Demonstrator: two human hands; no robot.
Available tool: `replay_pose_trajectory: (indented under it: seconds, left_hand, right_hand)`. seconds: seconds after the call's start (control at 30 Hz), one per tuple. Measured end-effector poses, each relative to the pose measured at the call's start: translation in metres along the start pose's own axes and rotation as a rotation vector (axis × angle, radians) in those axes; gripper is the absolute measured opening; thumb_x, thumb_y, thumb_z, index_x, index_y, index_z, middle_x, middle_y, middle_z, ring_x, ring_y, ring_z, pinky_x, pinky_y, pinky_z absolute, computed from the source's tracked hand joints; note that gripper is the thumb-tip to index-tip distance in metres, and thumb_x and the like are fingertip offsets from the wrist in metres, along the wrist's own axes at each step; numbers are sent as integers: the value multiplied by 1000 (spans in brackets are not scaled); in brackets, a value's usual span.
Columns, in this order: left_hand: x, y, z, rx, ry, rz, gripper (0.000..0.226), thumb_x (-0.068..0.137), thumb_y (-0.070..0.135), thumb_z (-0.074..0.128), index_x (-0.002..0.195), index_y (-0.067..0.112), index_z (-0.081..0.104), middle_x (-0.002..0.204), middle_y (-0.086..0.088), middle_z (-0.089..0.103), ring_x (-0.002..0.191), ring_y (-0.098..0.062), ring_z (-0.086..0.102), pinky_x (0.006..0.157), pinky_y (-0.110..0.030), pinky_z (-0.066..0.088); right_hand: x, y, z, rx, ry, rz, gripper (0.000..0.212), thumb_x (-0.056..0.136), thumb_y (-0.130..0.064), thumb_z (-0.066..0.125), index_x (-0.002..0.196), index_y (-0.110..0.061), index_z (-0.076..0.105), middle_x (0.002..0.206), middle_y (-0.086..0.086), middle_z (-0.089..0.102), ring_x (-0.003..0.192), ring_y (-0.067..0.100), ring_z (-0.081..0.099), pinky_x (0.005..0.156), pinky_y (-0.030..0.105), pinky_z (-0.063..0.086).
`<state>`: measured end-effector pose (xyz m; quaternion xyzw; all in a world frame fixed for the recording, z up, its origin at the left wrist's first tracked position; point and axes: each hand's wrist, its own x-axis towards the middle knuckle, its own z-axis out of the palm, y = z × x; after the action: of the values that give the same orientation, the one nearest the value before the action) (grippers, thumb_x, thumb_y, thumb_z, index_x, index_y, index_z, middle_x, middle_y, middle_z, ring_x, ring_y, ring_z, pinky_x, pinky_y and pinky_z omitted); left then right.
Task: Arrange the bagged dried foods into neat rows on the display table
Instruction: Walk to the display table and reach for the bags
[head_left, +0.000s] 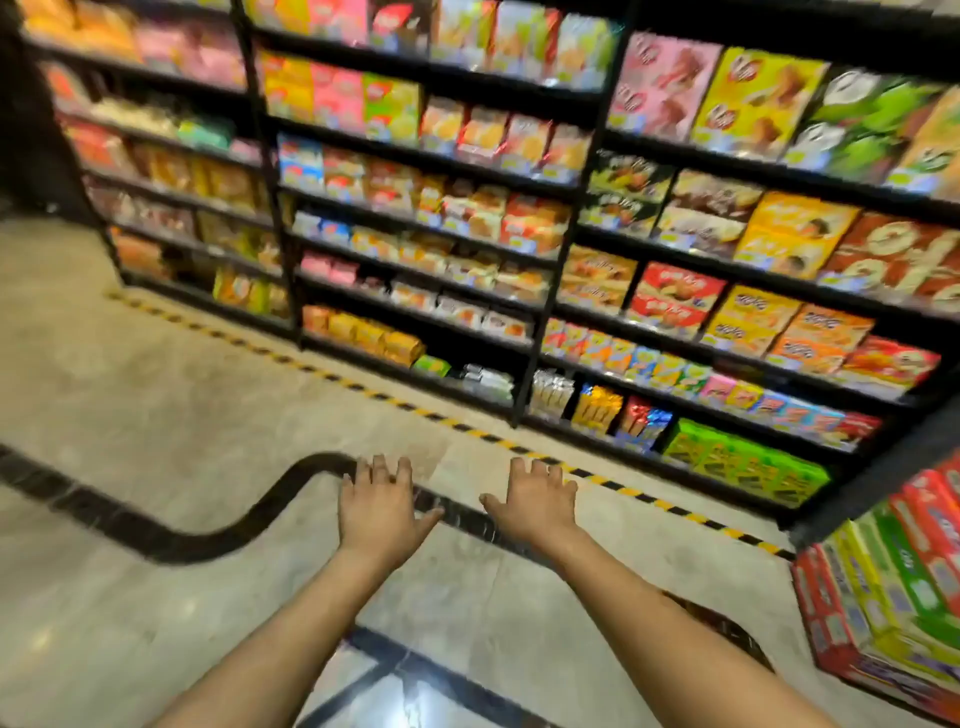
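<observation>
The floor (156, 395) is pale beige marble with a curving black inlaid band (270, 499), and a yellow-and-black hazard stripe (415, 410) runs along the foot of the black shelving (540, 332). On the far shelves sit packets in orange, yellow, pink and red, with bright green boxes (743, 462) on the lowest shelf at right. Near right, a stack of boxes (883, 587) shows red, yellow and green bands.
</observation>
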<state>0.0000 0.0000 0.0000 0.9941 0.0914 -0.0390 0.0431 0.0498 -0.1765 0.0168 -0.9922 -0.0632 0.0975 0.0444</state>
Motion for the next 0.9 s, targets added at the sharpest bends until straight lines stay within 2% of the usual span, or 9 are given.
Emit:
replay_pose_trajectory:
  seconds: [0.13,0.2,0.3,0.43,0.47,0.53,0.6,0.73,0.9]
  left_hand:
    - [-43,-18,74,-60,-105,-218,85,81,69,43,146,15,34,150,-20,34,136,-37,34,107,-47,29]
    - [-77,-32,108,-118,-153,-311,83,77,68,48,138,12,47,140,-22,47,127,-40,46,101,-50,38]
    - [-136,-61,145,-152,-224,-471,82,66,67,56,123,8,62,120,-23,63,108,-42,61,85,-53,51]
    - [-224,-87,177,-197,-299,-757,83,63,69,58,123,11,63,122,-22,62,109,-41,60,86,-54,50]
    - [-244,-90,179,-216,-311,-843,83,66,69,56,128,12,59,129,-22,58,115,-41,56,91,-55,47]
    - [-284,-94,181,-240,-306,-1013,86,77,70,43,144,16,38,147,-19,39,134,-38,38,106,-51,31]
    - [-322,-94,184,-264,-283,-1164,86,82,70,30,150,18,21,155,-16,24,141,-33,24,111,-46,21]
    - [-390,-87,186,-313,-247,-1397,85,83,69,30,149,16,22,154,-15,27,140,-33,25,110,-46,25]
    - [-479,-91,187,-408,-237,-1629,85,86,69,32,151,17,15,157,-15,17,144,-33,15,112,-47,18]
  right_hand:
    - [2,-13,71,-64,-197,-68,69,88,-56,44,139,-11,31,140,18,40,127,37,35,101,50,33]
    - [-9,-28,109,-83,-313,-130,73,89,-56,44,144,-11,25,144,18,36,132,37,32,104,49,29]
    - [-30,-59,153,-163,-428,-316,70,90,-55,43,143,-12,27,141,16,38,130,36,34,103,48,30]
    - [-69,-105,196,-313,-547,-606,72,90,-56,41,145,-12,24,144,14,37,131,35,32,103,47,31]
    - [-80,-118,202,-371,-558,-685,74,91,-56,40,147,-11,21,146,15,35,133,34,31,104,47,30]
    - [-104,-143,212,-465,-555,-849,75,92,-56,39,147,-10,20,148,16,32,135,35,30,106,47,30]
    - [-132,-169,220,-522,-567,-1003,74,91,-56,40,146,-10,21,148,19,31,135,38,29,106,49,30]
    - [-201,-220,232,-645,-582,-1279,75,92,-54,38,147,-8,17,151,22,26,138,39,24,109,52,23]
    - [-301,-264,243,-706,-566,-1566,63,90,-55,38,136,-11,33,137,19,41,127,38,36,103,49,32]
